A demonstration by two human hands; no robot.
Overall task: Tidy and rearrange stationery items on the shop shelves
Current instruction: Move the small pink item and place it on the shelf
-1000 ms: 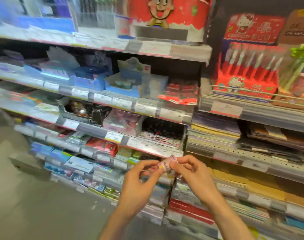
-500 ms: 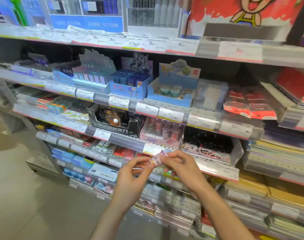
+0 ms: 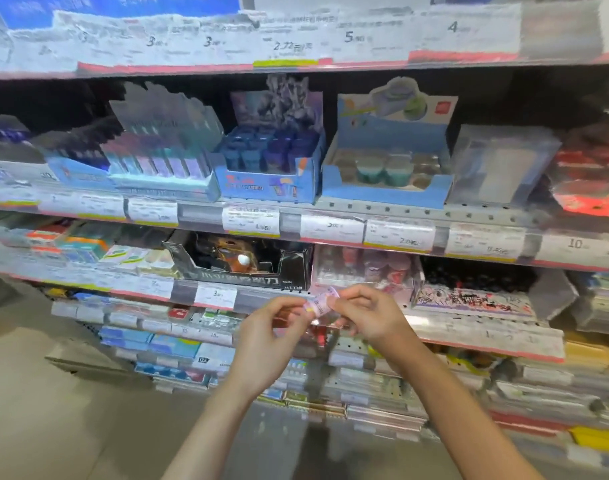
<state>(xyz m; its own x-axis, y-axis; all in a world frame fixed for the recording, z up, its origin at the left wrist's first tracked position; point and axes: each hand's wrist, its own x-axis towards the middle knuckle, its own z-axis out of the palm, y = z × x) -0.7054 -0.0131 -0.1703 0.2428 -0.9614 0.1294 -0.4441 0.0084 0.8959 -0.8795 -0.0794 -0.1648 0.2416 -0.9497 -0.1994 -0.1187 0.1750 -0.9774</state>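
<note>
Together, left hand (image 3: 268,336) and right hand (image 3: 367,315) pinch a small, blurred pink packet (image 3: 319,303).

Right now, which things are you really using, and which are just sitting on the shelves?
In use:
left hand
right hand
small pink packet, pinched between both hands

Just sitting there:
black display box
blue box of tubs
blue box of sharpeners
price tags

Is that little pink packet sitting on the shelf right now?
No, the small pink packet is off the shelf, pinched between the left hand and the right hand in front of the pink display box.
</note>
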